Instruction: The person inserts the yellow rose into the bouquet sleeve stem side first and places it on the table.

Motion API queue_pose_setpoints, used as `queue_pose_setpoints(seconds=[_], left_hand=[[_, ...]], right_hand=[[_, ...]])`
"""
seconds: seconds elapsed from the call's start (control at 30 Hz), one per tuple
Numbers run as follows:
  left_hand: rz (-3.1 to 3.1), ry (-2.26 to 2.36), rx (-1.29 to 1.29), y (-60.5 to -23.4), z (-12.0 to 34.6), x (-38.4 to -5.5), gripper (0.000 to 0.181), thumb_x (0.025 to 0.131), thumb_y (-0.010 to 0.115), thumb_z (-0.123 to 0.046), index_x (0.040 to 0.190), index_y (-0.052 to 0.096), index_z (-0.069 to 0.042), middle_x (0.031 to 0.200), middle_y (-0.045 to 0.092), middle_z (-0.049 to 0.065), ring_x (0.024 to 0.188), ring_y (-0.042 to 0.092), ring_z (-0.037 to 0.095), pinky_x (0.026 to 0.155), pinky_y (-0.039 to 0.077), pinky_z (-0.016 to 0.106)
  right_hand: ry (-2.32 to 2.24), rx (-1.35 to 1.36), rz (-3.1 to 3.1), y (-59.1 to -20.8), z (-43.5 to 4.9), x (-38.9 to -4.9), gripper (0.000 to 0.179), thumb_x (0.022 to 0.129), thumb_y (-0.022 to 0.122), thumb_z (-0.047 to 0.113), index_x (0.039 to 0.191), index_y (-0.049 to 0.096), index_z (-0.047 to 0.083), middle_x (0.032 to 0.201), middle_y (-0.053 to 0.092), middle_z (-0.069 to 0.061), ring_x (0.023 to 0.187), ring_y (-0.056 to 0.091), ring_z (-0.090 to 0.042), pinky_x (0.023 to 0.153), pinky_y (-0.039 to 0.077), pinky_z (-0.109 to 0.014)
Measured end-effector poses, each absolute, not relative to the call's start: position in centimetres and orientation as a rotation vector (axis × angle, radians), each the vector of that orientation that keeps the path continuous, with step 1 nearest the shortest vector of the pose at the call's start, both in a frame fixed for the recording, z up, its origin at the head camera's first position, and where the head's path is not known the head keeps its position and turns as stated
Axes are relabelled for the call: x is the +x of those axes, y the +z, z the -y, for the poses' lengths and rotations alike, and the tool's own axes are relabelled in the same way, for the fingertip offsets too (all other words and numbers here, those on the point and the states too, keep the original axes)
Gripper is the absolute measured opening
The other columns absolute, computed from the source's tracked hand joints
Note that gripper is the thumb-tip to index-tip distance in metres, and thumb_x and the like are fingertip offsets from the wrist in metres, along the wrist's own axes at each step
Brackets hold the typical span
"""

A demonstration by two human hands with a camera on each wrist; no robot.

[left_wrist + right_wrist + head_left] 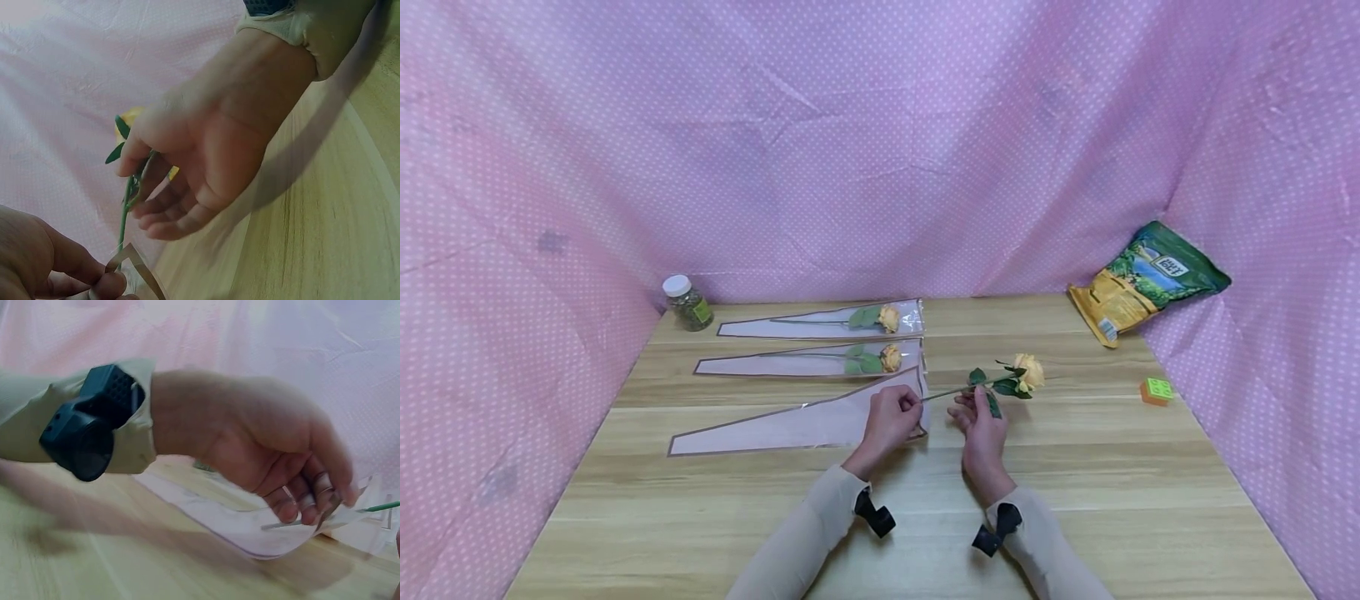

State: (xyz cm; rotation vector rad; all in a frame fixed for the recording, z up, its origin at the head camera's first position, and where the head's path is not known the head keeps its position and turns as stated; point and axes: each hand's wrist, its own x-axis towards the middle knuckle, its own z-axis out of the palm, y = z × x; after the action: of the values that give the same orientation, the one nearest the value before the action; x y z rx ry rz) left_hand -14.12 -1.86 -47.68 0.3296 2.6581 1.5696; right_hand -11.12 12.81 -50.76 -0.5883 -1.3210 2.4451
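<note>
My left hand (891,419) pinches the edge of the open end of a clear flower sleeve (790,427) with a brown border, lying on the table. A yellow rose (1028,372) with green leaves is in my right hand (987,437), its stem between thumb and fingers. The bloom points right, and the stem (123,228) runs left to the sleeve's mouth beside my left fingertips. In the right wrist view, the stem's lower end (280,525) shows behind the sleeve's film, under my left hand (269,437).
Behind lie two sleeves (741,328) (722,366), each with a yellow rose inside. A white-lidded jar (688,304) stands at the back left. A green and yellow bag (1150,279) leans at the back right, with a toy block (1156,392) nearer. Pink dotted cloth (880,150) surrounds the table.
</note>
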Motion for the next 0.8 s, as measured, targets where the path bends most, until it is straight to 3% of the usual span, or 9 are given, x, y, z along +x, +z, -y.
queue_pose_setpoints(seconds=[0.17, 0.43, 0.67, 0.8], left_hand=[[-2.647, 1.574, 0.341, -47.8, 1.9, -14.1, 0.01, 0.084, 0.066, -0.002, 0.076, 0.071, -0.003, 0.065, 0.065, 0.006, 0.055, 0.049, 0.005, 0.051, 0.039, 0.018], [-2.62, 1.576, 0.329, -48.0, 1.8, -14.1, 0.011, 0.086, 0.065, -0.003, 0.076, 0.07, -0.004, 0.064, 0.064, 0.003, 0.054, 0.049, 0.004, 0.05, 0.039, 0.018], [-2.616, 1.589, 0.335, -47.9, 1.9, -14.0, 0.009, 0.084, 0.065, -0.001, 0.077, 0.07, -0.003, 0.065, 0.064, 0.004, 0.055, 0.05, 0.004, 0.05, 0.04, 0.018], [-2.61, 1.58, 0.327, -47.8, 2.0, -14.1, 0.01, 0.085, 0.065, -0.002, 0.078, 0.071, -0.003, 0.066, 0.065, 0.004, 0.056, 0.05, 0.005, 0.051, 0.04, 0.018]], right_hand=[[2.423, -0.574, 1.294, -50.5, -13.3, -11.2, 0.017, 0.101, 0.058, 0.025, 0.11, 0.056, 0.011, 0.085, 0.071, 0.002, 0.084, 0.072, -0.015, 0.071, 0.061, -0.028], [2.413, -0.553, 1.266, -50.4, -13.9, -11.3, 0.031, 0.099, 0.06, 0.03, 0.123, 0.053, 0.011, 0.103, 0.074, 0.0, 0.083, 0.071, -0.011, 0.07, 0.061, -0.029], [2.42, -0.642, 1.235, -50.0, -14.6, -11.6, 0.043, 0.1, 0.058, 0.036, 0.132, 0.055, 0.006, 0.097, 0.071, 0.007, 0.066, 0.071, -0.01, 0.067, 0.061, -0.028], [2.401, -0.645, 1.202, -50.0, -14.8, -11.7, 0.036, 0.099, 0.06, 0.031, 0.126, 0.06, 0.006, 0.093, 0.072, 0.005, 0.066, 0.07, -0.008, 0.064, 0.06, -0.025]])
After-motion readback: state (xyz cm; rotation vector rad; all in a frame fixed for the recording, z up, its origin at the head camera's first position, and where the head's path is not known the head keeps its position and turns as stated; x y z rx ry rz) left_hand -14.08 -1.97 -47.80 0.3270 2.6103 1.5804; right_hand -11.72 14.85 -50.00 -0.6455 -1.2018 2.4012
